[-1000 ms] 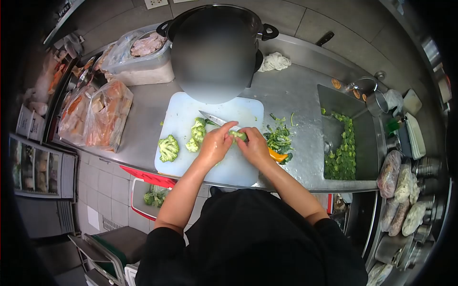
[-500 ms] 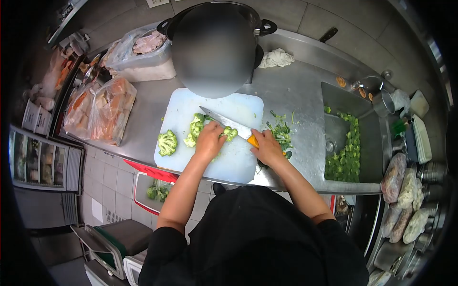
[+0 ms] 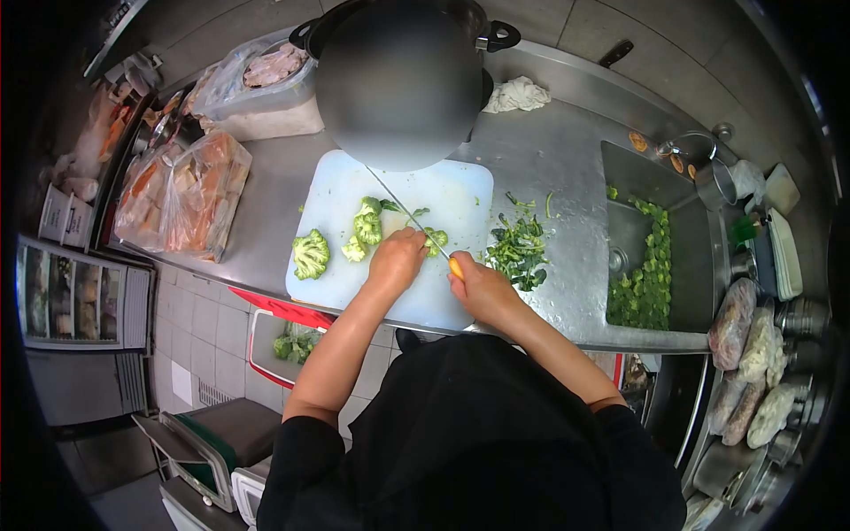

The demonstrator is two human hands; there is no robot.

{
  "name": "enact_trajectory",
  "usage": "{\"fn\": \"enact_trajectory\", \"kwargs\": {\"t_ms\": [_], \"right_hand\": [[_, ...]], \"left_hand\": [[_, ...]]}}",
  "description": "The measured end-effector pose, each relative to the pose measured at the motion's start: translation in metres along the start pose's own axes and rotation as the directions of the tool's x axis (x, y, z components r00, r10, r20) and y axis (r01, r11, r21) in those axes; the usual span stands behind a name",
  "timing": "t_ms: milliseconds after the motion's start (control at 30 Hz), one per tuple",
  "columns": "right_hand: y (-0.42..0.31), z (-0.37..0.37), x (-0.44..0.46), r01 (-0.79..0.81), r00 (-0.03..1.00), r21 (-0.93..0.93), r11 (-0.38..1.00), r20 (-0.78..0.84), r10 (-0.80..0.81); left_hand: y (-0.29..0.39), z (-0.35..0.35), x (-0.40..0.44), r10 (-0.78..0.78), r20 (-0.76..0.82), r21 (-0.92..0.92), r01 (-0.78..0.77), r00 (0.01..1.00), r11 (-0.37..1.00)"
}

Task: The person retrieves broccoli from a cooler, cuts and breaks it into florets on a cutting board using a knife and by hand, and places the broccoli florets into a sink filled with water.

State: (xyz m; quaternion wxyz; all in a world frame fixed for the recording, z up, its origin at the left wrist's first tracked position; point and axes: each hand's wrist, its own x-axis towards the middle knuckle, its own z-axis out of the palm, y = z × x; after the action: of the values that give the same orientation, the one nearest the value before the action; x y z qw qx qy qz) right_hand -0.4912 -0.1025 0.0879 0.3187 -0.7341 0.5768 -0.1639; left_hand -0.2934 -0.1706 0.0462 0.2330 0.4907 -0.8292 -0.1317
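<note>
My right hand (image 3: 482, 288) is closed round the yellow handle of a kitchen knife (image 3: 390, 191). The blade stands edge-down over the white cutting board (image 3: 407, 305), angled up and left, against a small broccoli floret (image 3: 436, 239). Fingers curled, my left hand (image 3: 397, 262) grips the broccoli beside the blade; the fingers partly hide the piece. Just left of that hand lie more broccoli pieces (image 3: 366, 223). A larger broccoli head (image 3: 311, 254) sits at the board's left edge. Cut broccoli leaves (image 3: 518, 250) are heaped on the steel counter right of the board.
A large black pot (image 3: 478, 97), partly blurred, stands behind the board. Bagged orange-and-pale food (image 3: 186, 199) and a plastic tub (image 3: 266, 115) are at left. The sink (image 3: 691, 257) at right holds cut broccoli. Below the counter is a bin with broccoli (image 3: 292, 345).
The knife has turned from lying slanted with its flat side showing to edge-down against the floret. My right hand has moved slightly left and down. The view has shifted a little.
</note>
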Motion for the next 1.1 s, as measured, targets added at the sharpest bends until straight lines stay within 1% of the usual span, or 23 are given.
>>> {"fn": "enact_trajectory", "kwargs": {"t_ms": [100,167,367,433,467,533,567,600,633,667,700,733,767,800,833,867,900,933,967,1000,1033,1067,1100], "right_hand": [[-0.001,0.002,0.002,0.008,1.0,-0.034,0.999,0.019,-0.007],[0.0,0.003,0.004,-0.005,0.999,-0.042,0.999,0.041,0.007],[0.012,0.012,0.015,-0.036,0.997,-0.009,0.999,0.069,0.036],[0.017,0.014,0.027,-0.173,0.965,0.061,0.983,0.212,0.157],[0.022,0.013,0.03,-0.171,0.965,0.061,0.983,0.211,0.155],[0.001,-0.013,0.028,-0.381,0.87,0.135,0.915,0.388,0.305],[-0.002,-0.021,0.023,-0.378,0.874,0.134,0.916,0.379,0.305],[-0.003,-0.028,0.018,-0.381,0.884,0.192,0.904,0.361,0.296],[-0.002,-0.032,0.014,-0.381,0.894,0.25,0.89,0.347,0.284],[0.007,-0.03,0.011,-0.376,0.895,0.249,0.892,0.348,0.28],[0.025,-0.024,0.009,-0.246,0.965,0.227,0.942,0.148,0.216],[0.036,-0.021,0.008,-0.119,0.99,0.179,0.977,-0.054,0.131],[0.047,-0.019,0.011,-0.114,0.991,0.182,0.977,-0.051,0.126],[0.053,-0.019,0.016,-0.143,0.987,0.098,0.985,-0.062,0.149],[0.058,-0.018,0.021,-0.17,0.982,0.011,0.985,-0.076,0.17],[0.061,-0.015,0.027,-0.205,0.977,-0.016,0.979,-0.054,0.204],[0.059,-0.014,0.029,-0.199,0.979,-0.015,0.98,-0.05,0.198],[0.058,-0.012,0.031,-0.187,0.981,-0.056,0.981,-0.064,0.184],[0.056,-0.011,0.033,-0.177,0.983,-0.097,0.979,-0.075,0.17],[0.054,-0.01,0.035,-0.173,0.984,-0.097,0.98,-0.07,0.166],[0.05,-0.009,0.036,-0.179,0.982,-0.154,0.972,-0.091,0.167],[0.047,-0.008,0.036,-0.189,0.979,-0.209,0.959,-0.11,0.169],[0.042,-0.007,0.037,-0.19,0.98,-0.207,0.96,-0.104,0.171]], "left_hand": [[-0.001,0.001,-0.002,0.01,0.003,-0.008,-0.01,1.0,1.0],[0.0,0.002,-0.002,0.039,-0.057,-0.022,-0.041,0.998,0.999],[-0.005,0.005,-0.001,0.066,-0.007,-0.022,-0.066,0.998,0.998],[-0.006,0.005,-0.001,0.073,-0.02,-0.035,-0.074,0.997,0.997],[-0.006,0.005,-0.001,0.079,-0.034,-0.047,-0.081,0.996,0.996],[-0.008,0.005,-0.003,0.054,-0.019,-0.033,-0.054,0.998,0.998],[-0.008,0.006,-0.001,0.029,-0.011,-0.02,-0.029,1.0,0.999],[-0.005,0.004,0.002,0.035,-0.021,-0.019,-0.036,0.999,0.999],[-0.002,0.002,0.001,-0.059,0.019,0.063,0.057,0.998,0.996],[0.0,0.0,-0.001,-0.16,0.055,0.147,0.15,0.986,0.978],[0.005,0.002,0.0,-0.163,0.053,0.15,0.154,0.985,0.977],[0.015,0.007,0.002,-0.095,-0.078,0.153,0.106,0.992,0.983],[0.025,0.011,0.005,-0.023,-0.208,0.165,0.058,0.978,0.985],[0.031,0.015,0.01,-0.041,-0.105,0.193,0.06,0.994,0.979],[0.032,0.022,0.016,-0.044,-0.107,0.199,0.065,0.993,0.978],[0.032,0.029,0.023,-0.075,0.016,0.214,0.07,0.997,0.974],[0.032,0.027,0.03,-0.107,0.138,0.227,0.073,0.985,0.971],[0.031,0.023,0.032,-0.112,0.136,0.23,0.079,0.984,0.97],[0.029,0.018,0.033,-0.19,0.088,0.099,0.181,0.978,0.978],[0.028,0.01,0.037,-0.272,0.049,-0.038,0.274,0.961,0.961],[0.021,0.002,0.039,-0.275,0.05,-0.036,0.277,0.96,0.96],[0.008,-0.01,0.04,-0.376,-0.064,-0.161,0.362,0.924,0.918],[-0.006,-0.023,0.039,-0.481,-0.163,-0.292,0.424,0.861,0.857]]}}
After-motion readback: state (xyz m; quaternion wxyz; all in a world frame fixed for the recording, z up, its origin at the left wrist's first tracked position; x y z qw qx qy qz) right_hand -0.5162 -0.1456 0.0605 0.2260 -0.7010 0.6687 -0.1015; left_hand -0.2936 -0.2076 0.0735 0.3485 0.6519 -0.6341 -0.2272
